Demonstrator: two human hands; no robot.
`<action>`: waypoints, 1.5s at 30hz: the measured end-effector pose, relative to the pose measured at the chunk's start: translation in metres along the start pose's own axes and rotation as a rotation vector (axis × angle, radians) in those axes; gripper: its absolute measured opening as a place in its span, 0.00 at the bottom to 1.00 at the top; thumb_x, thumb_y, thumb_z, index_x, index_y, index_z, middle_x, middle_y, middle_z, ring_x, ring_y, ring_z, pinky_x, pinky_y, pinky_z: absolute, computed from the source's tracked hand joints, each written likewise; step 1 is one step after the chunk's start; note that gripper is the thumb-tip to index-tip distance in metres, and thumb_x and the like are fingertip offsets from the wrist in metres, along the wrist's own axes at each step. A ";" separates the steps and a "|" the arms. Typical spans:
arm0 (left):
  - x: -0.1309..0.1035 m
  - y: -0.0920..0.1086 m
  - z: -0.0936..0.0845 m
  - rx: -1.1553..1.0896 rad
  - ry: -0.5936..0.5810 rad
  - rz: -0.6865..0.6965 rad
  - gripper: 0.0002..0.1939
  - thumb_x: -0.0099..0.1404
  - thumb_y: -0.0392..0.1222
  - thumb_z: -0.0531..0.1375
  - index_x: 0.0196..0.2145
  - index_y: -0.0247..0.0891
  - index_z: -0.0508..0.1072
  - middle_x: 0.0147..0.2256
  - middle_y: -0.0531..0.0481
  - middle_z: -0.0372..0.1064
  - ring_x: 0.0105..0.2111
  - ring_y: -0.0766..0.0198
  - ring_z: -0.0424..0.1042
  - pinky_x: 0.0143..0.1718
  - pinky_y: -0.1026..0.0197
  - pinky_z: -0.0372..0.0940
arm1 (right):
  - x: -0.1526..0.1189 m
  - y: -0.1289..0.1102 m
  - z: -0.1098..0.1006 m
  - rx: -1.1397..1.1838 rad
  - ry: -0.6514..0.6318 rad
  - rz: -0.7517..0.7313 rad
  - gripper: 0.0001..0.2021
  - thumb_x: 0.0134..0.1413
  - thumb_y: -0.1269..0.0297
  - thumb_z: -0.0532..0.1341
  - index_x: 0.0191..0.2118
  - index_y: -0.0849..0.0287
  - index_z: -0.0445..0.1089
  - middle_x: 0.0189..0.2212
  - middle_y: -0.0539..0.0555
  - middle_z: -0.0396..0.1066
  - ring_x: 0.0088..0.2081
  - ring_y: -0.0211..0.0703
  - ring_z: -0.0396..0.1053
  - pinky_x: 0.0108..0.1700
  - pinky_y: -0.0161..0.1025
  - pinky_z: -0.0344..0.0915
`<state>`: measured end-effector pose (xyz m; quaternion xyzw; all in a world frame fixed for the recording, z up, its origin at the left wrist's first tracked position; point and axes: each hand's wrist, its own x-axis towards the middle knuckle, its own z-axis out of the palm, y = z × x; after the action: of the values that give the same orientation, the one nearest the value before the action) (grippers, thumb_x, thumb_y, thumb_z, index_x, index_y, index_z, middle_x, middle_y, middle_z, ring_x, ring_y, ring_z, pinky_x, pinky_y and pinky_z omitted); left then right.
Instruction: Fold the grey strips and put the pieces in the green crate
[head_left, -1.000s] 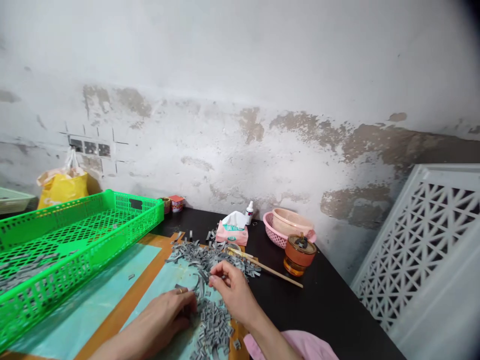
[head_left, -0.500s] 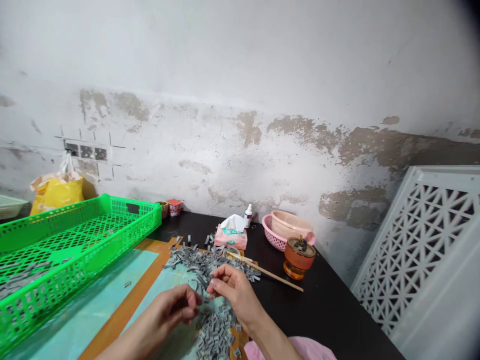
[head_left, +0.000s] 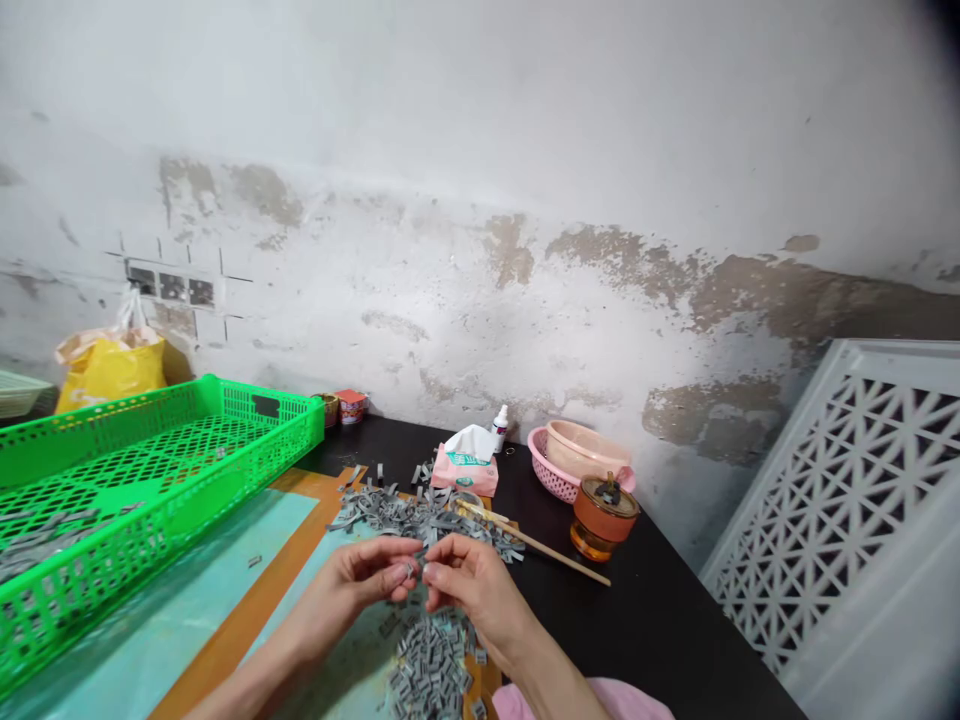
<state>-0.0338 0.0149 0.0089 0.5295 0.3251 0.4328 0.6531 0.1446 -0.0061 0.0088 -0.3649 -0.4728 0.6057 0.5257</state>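
Note:
My left hand [head_left: 375,578] and my right hand [head_left: 474,592] meet fingertip to fingertip above the table. Each is closed in a pinch between thumb and forefinger. Whatever lies between the fingertips is too small and too hidden to make out. Just beyond the hands spreads a loose heap of grey strips [head_left: 382,512], some bent. Nearer to me, below the hands, is a dense pile of short grey pieces [head_left: 427,672] with paler marks on them. A wooden stick [head_left: 559,555] slants from the heap of strips toward the right, behind my right hand.
To the left stands a green mesh crate [head_left: 225,455] with grey strips inside. Tissues [head_left: 465,470], a white bottle [head_left: 499,428], a pink basket [head_left: 551,470] and an amber jar [head_left: 604,520] stand at the back. Pink cloth [head_left: 622,698] lies at the front edge; a white lattice panel [head_left: 862,500] leans at right.
My left hand has moved up and to the right, so its fingertips now meet those of my right hand. The right hand has hardly moved. The view has shifted slightly.

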 end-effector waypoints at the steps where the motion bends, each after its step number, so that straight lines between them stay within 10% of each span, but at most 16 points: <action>1: 0.000 0.000 -0.001 -0.018 -0.013 0.009 0.16 0.50 0.48 0.72 0.36 0.40 0.80 0.28 0.53 0.77 0.28 0.66 0.71 0.33 0.65 0.66 | 0.000 0.001 0.000 0.001 0.001 0.006 0.21 0.33 0.54 0.75 0.30 0.63 0.72 0.20 0.47 0.69 0.19 0.33 0.64 0.28 0.35 0.64; 45: -0.003 -0.003 0.000 -0.007 -0.121 -0.083 0.15 0.47 0.46 0.73 0.25 0.36 0.74 0.22 0.53 0.75 0.24 0.67 0.71 0.28 0.65 0.64 | -0.004 -0.003 0.000 -0.127 -0.012 0.137 0.17 0.27 0.66 0.73 0.27 0.62 0.69 0.16 0.45 0.69 0.16 0.31 0.61 0.21 0.30 0.56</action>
<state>-0.0340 0.0122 0.0056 0.5387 0.3052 0.3735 0.6908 0.1467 -0.0103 0.0114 -0.4256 -0.4871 0.6113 0.4560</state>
